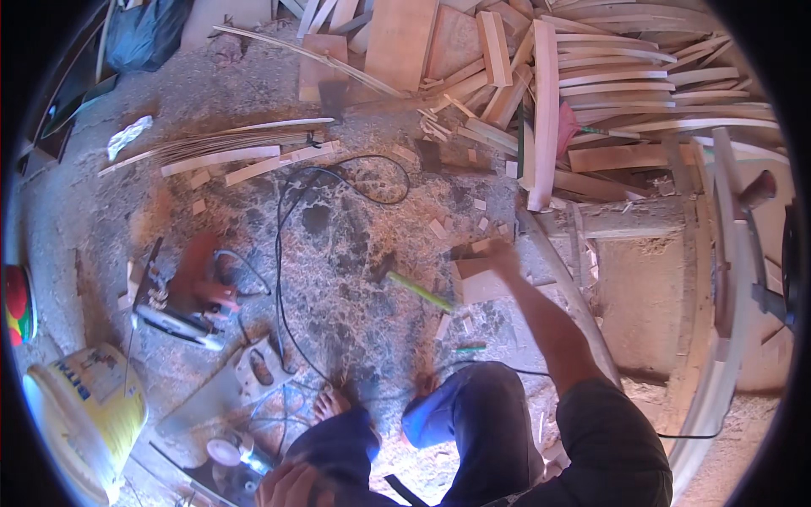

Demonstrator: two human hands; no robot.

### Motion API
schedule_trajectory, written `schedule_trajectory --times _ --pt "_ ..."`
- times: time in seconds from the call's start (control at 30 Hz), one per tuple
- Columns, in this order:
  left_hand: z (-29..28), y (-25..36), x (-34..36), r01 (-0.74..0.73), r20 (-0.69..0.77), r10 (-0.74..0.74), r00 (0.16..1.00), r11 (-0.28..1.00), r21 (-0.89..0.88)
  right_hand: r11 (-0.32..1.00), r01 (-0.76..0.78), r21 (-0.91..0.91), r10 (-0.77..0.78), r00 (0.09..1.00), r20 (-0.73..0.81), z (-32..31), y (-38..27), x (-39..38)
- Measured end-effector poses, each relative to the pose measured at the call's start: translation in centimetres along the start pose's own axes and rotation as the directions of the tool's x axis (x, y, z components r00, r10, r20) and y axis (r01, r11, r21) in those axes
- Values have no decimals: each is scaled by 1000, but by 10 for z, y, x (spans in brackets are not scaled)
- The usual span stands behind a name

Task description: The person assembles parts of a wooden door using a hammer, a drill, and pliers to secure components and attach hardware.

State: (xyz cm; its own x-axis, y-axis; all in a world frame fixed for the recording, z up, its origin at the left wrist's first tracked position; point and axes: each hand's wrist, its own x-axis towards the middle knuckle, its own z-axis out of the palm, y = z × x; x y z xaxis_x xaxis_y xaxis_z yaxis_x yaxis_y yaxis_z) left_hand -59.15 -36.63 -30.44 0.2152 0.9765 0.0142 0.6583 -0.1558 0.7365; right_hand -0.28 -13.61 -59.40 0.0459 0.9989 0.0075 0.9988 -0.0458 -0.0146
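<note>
Right hand (504, 256) at the far edge of a pale rectangular wooden block (479, 287) on the grey, shaving-strewn floor (355, 245), grip indiscernible; left hand (287, 487) curled, hold unclear. Pale wooden offcuts (437, 227) suggest cutting partly done; the block lies unjoined.

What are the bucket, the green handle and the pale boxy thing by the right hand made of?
Bucket: probably plastic, with smooth, slightly shiny white-and-yellow sides. Green handle: plastic or painted wood; its bright, even colour fits both. Pale boxy thing: perhaps bare wood, as its face looks flat and dull; cardboard is possible.
</note>
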Motion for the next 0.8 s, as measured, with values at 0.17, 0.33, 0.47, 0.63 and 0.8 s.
schedule_trajectory --times 0.17,0.33,0.47,0.63,0.8 --pt "20 -30 34 26 34 -24 999 998 -63 886 -387 -255 426 897 118 15 150 18" --pt "37 -36 59 78 93 -76 993 997 -19 806 -568 -163 591 785 188 55 153 27" --pt "44 -34 73 125 114 -125 986 992 9 715 -685 -139 698 692 182 93 166 42" --pt "52 -47 83 135 110 -131 985 990 -33 547 -804 233 823 567 24 125 234 51" --pt "50 -27 82 202 105 -199 974 979 -15 746 -593 304 655 736 -171 130 160 39"
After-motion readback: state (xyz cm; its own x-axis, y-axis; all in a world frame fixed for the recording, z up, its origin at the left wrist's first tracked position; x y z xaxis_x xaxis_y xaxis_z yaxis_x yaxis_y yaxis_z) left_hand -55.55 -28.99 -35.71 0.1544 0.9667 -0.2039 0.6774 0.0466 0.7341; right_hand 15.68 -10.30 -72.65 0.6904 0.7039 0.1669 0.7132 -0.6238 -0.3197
